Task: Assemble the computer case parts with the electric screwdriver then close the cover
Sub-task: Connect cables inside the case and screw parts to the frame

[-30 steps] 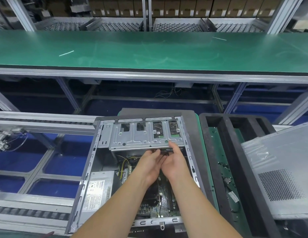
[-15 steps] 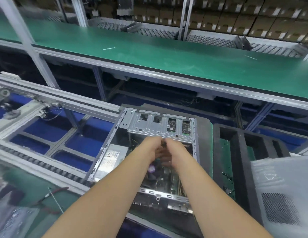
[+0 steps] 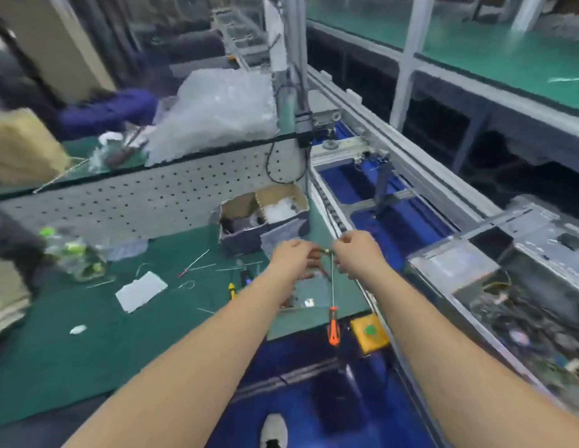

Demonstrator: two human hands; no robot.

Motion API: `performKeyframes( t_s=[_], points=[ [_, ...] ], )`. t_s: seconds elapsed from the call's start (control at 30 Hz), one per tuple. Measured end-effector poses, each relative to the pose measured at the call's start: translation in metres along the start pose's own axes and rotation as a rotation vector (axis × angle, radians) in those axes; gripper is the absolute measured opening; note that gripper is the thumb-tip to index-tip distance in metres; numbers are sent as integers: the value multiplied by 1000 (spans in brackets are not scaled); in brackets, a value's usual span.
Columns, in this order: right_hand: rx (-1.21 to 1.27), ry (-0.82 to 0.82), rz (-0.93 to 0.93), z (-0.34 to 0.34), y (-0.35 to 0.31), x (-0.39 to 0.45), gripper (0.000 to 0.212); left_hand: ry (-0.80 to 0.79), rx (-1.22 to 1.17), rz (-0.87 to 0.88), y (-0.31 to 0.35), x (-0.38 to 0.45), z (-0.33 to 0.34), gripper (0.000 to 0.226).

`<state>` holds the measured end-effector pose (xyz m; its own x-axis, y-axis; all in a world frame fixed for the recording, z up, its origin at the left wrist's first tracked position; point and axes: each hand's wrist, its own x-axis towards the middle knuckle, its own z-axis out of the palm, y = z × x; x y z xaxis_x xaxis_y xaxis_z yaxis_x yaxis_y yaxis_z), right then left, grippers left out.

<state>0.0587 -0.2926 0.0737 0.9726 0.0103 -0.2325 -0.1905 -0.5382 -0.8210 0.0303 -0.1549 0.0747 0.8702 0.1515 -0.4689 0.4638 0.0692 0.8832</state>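
The view is blurred. My left hand (image 3: 293, 257) and my right hand (image 3: 357, 253) hover close together over the green side bench (image 3: 126, 344), fingers curled. Their fingertips meet at a small brass-coloured tip (image 3: 327, 251) atop the thin shaft of an orange-handled screwdriver (image 3: 333, 328), whose handle points toward me past the bench edge. Just below my left hand lies a clear shallow tray (image 3: 309, 294). Off to the right, the open computer case (image 3: 508, 279) sits on the conveyor with its wiring exposed.
A cardboard box of small parts (image 3: 265, 215) stands beyond my hands against a perforated panel (image 3: 136, 198). Loose tools, cable ties and a white card (image 3: 141, 291) lie on the bench. A yellow button box (image 3: 369, 333) is at the bench corner. Another person's blue sleeve (image 3: 110, 108) is far left.
The view has swung left from the case to the side bench. Both hands left the case's drive cage and now meet over the bench at the screwdriver tip.
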Motion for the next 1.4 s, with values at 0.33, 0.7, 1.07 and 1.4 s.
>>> performKeyframes(
  t_s=[0.33,0.7,1.07,1.4],
  points=[
    [-500,-338,79,203,9,50,14,265,212,-203,-75,65,-232,7],
    [-824,-331,133,319,35,91,53,57,321,-314,-113,178,-250,15],
    [-556,-356,143,224,-5,83,38,88,462,-288,-32,194,-162,48],
    [-223,154,79,-78,15,-35,34,-311,528,167,81,50,111,41]
  ],
)
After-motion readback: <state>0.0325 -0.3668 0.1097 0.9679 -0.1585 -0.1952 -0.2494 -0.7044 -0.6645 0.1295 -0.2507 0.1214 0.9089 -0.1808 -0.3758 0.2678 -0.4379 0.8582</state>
